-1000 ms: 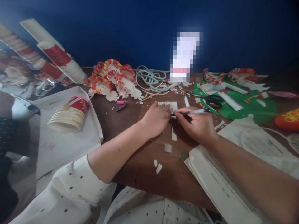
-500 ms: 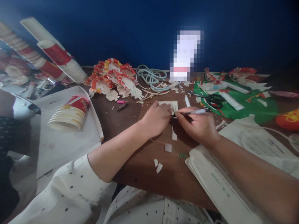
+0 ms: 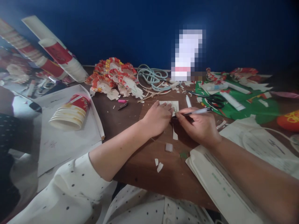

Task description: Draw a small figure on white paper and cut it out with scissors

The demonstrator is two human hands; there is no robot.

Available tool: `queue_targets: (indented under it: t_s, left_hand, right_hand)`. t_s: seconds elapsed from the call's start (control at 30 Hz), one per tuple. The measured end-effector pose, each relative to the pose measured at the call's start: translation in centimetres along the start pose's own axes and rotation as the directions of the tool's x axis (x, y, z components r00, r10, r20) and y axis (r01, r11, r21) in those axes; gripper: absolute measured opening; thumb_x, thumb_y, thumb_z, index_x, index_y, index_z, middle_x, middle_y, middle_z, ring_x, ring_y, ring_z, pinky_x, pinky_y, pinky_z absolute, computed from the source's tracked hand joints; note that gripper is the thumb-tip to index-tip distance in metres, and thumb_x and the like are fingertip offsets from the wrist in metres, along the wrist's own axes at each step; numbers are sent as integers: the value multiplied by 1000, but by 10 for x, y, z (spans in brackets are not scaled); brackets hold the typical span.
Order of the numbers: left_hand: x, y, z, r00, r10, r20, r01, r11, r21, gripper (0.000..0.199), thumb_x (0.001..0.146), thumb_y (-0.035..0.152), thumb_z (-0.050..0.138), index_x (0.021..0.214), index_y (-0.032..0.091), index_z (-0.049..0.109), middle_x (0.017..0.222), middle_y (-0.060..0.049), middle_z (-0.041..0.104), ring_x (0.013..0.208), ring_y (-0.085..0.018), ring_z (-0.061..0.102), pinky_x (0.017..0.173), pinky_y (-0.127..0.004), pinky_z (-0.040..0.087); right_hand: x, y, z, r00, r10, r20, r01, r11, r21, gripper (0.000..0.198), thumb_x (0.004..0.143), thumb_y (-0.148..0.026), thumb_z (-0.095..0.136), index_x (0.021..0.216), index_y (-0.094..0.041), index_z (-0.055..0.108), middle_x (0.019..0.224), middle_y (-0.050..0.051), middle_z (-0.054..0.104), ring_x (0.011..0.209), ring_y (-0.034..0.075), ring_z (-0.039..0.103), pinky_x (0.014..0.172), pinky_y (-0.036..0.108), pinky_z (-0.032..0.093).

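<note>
My left hand [image 3: 158, 117] lies flat with its fingers stretched over a small white piece of paper [image 3: 175, 105] and presses it to the brown table. Thumb and fingers of my right hand [image 3: 200, 124] are closed round a pen [image 3: 200, 111], whose tip end is low at the paper's right edge beside my left fingers. Faint green lines show on the paper; much of it is hidden under my left hand. Just below it lies a narrow white paper strip [image 3: 175, 133]. A white tube-like marker [image 3: 188, 101] rests behind my right hand.
Stacked paper cups [image 3: 67, 117] lie on a white box lid [image 3: 53, 152] at left. Behind are red-and-white cut paper pieces [image 3: 114, 77], pale blue cord [image 3: 151, 76] and a lit lamp or screen, pixelated. Scissors [image 3: 213, 101] rest on green sheet material [image 3: 254, 109]; white bags [image 3: 215, 174] lie at right.
The view has shifted very slightly. Both hands keep their places, the left on the paper and the right with the pen; no other clear change shows.
</note>
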State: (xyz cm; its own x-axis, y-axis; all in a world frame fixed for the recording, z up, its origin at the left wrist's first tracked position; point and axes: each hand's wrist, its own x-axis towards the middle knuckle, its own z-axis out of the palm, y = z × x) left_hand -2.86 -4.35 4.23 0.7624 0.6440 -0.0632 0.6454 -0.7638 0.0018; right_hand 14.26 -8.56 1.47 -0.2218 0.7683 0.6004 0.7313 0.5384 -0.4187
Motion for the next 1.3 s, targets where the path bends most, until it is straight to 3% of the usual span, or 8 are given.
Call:
queue_targets:
  t_s: [0.47,1.3]
  left_hand:
    - [-1,-1,-3,999,6,37,-5,1000,-18,40,94,13,37,130,9,55,141,-16,54,131,-26,50,112,-46,32]
    - [0,-1,0,1000,9,-3,-9,1000,-19,39,94,14,39,128,10,58,136,-17,59,127,-25,53,110,-45,33]
  right_hand:
    - [-1,3,-2,1000,27,-15,-28,999,-39,20,91,-27,57,75,-22,69,84,5,77,76,20,72,74,31,57]
    - [0,0,0,1000,19,8,-19,1000,-18,20,91,-27,58,75,-23,68,83,4,77,73,19,72,71,29,57]
